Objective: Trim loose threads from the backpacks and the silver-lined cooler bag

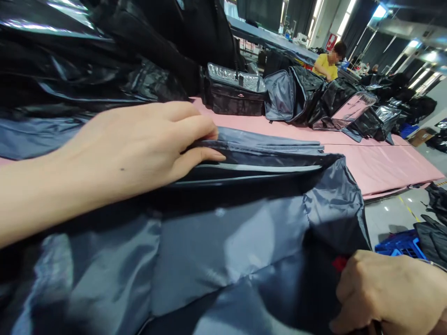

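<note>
Right now, you have a big gray-blue bag (pixel 226 265) wide open in front of you, and it fills the bottom and middle of the frame. Your left hand (pixel 157 139) comes in from the left side and pinches the bag's top edge between thumb and fingers, near the middle. Two thin pale strips (pixel 265 168) run along that edge to the right of your thumb. Your right hand (pixel 387 288) is at the lower right, curled up by the bag's right side. A bit of something dark shows under it, but you cannot tell if the fingers grip it. A small red bit (pixel 339 264) is just beside your knuckles.

Past the bag, a pink tabletop (pixel 377 163) runs off to the right. On it sit a black bag with a shiny silver top (pixel 239 100), an open gray and black bag (pixel 281 95) and more dark bags (pixel 349 104). Shiny black stuff (pixel 70 70) is piled up at the upper left. A person in a yellow shirt (pixel 324 65) is behind the bags, at the upper right. A blue crate (pixel 401 244) is on the floor (pixel 391 216) at the right.
</note>
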Motion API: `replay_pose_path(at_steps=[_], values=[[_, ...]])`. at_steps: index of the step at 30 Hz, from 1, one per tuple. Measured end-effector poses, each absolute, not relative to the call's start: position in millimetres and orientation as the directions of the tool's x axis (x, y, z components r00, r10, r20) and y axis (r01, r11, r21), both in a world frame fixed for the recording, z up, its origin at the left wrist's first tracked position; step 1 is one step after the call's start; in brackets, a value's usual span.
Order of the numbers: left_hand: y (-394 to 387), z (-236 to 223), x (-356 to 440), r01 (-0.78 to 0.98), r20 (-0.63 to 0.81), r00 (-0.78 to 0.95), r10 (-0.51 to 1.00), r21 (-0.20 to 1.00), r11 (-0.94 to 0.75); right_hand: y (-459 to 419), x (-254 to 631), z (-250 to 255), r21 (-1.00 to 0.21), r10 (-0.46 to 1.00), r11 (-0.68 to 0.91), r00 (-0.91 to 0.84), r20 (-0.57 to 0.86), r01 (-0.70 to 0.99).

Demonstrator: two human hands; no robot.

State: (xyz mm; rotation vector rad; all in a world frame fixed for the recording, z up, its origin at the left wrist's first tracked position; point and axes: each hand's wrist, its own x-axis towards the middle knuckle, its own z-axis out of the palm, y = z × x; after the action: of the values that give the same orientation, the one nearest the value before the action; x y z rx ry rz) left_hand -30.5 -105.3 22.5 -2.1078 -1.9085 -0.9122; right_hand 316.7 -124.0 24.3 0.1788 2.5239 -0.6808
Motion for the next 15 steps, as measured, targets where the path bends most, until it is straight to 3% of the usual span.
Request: replay_pose_path(at_steps=[3, 5, 10, 15], values=[[-96, 18, -40, 0.981, 0.475, 0.162, 0.865, 0.014, -0.192, -121, 313, 25, -0.428, -0.052, 0.88, -0.854, -0.518, 0.205], [-88, 15, -46, 0.985, 0.465, 0.164, 0.87, -0.033, -0.168, -121, 313, 26, -0.418, -0.039, 0.884, -0.861, -0.508, 0.207], [-79, 10, -49, 0.996, 0.438, 0.081, 0.896, -0.011, -0.085, -119, 317, 28, -0.411, 0.02, 0.881, -0.886, -0.463, 0.235], [-77, 8, -53, 0.988, 0.643, -0.143, 0.752, 0.138, 0.069, -116, 319, 34, -0.435, 0.075, 0.86, -0.909, -0.409, 0.266]])
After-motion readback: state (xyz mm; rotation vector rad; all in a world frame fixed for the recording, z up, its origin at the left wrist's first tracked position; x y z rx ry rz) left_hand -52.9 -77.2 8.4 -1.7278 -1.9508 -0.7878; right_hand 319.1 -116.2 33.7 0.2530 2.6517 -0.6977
